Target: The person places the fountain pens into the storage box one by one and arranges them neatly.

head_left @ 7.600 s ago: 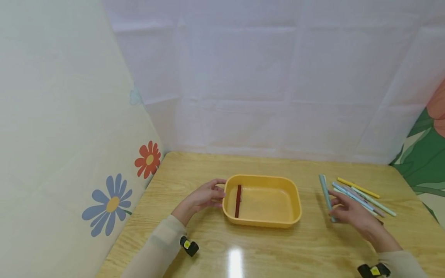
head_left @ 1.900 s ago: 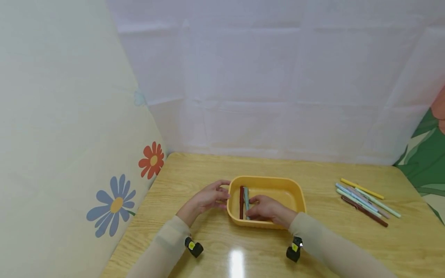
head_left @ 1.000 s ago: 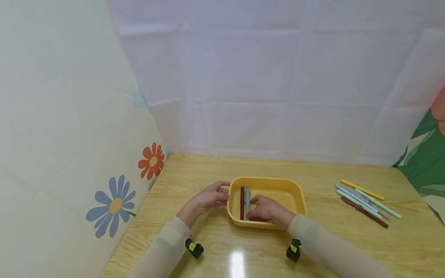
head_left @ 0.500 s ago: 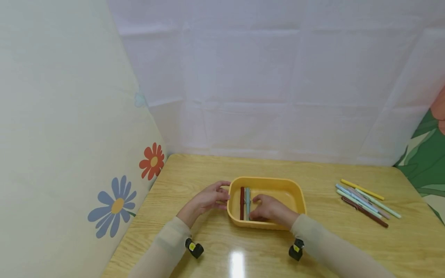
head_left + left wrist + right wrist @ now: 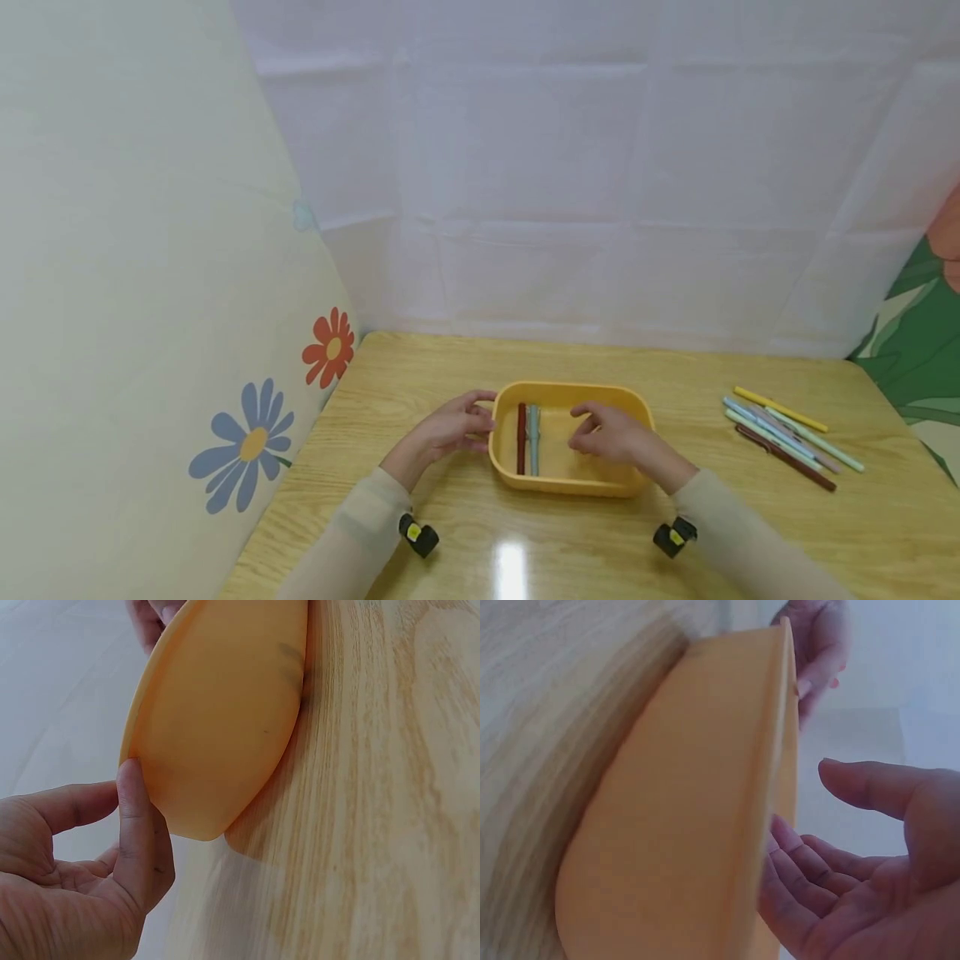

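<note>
On the head cam, my left hand point(image 5: 450, 427) is up against the left end of the yellow tray point(image 5: 555, 485), fingers loosely curved and a bit apart, touching it from outside. My right hand point(image 5: 611, 432) is over the tray's other half, thumb and fingers spread with a gap between the tips. Two pens lie side by side in there: the teal pen point(image 5: 534, 442) is just left of the right fingers, not touching them, and the brown pen point(image 5: 521, 440) sits beyond it, closer to the left fingers, tray wall between. The loose pens point(image 5: 774, 431) are piled on the worktop point(image 5: 450, 542), well off to the right of my right fingers.

Left wrist cam: one fingertip is right on the rim, another digit meeting it there. Can't tell how hard they press.

Right wrist cam: thumb stands clear of the other fingers, which bend slightly and dip partly behind the tray wall.
</note>
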